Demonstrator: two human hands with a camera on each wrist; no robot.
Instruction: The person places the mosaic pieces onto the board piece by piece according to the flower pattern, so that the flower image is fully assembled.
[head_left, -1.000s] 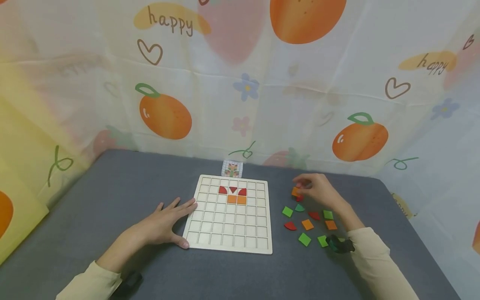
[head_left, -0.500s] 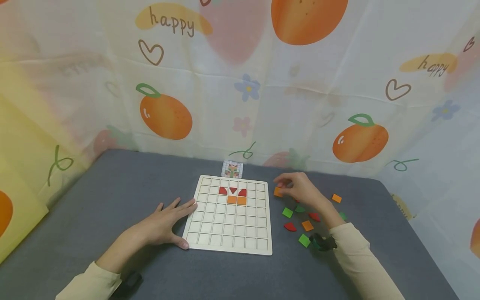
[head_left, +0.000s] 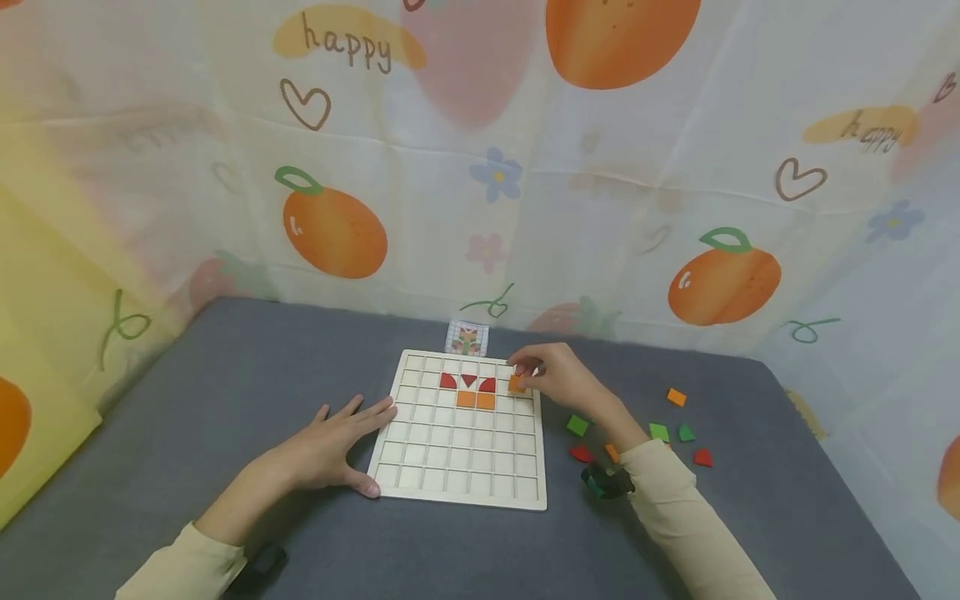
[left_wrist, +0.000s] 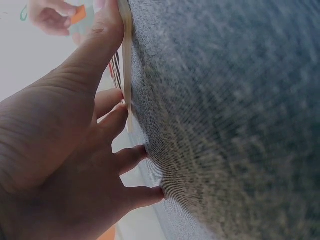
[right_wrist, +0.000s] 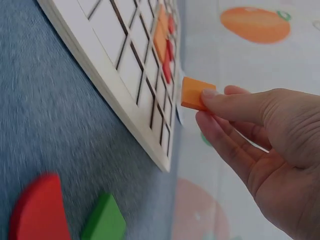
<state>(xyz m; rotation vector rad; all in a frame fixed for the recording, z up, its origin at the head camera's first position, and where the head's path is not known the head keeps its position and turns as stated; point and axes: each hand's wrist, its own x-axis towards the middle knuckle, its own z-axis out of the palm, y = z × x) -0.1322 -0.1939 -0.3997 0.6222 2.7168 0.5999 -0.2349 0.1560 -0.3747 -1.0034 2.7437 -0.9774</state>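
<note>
right wrist view: my right hand (right_wrist: pixel 260 145) pinches the orange tile (right_wrist: pixel 196 93) by its edge, just above the board (right_wrist: pixel 125 95). it looks light, stiff and smooth. my left hand (head_left: pixel 330 446) lies flat, fingers spread, steadying the board's side.

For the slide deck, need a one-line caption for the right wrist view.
Right hand pinches an orange square tile above the wooden grid board, loose pieces on grey felt below.

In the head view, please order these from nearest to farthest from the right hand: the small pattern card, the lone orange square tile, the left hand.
1. Small pattern card, behind the board, left of the right hand.
2. Lone orange square tile, to its right.
3. Left hand, at the board's left edge.
</note>
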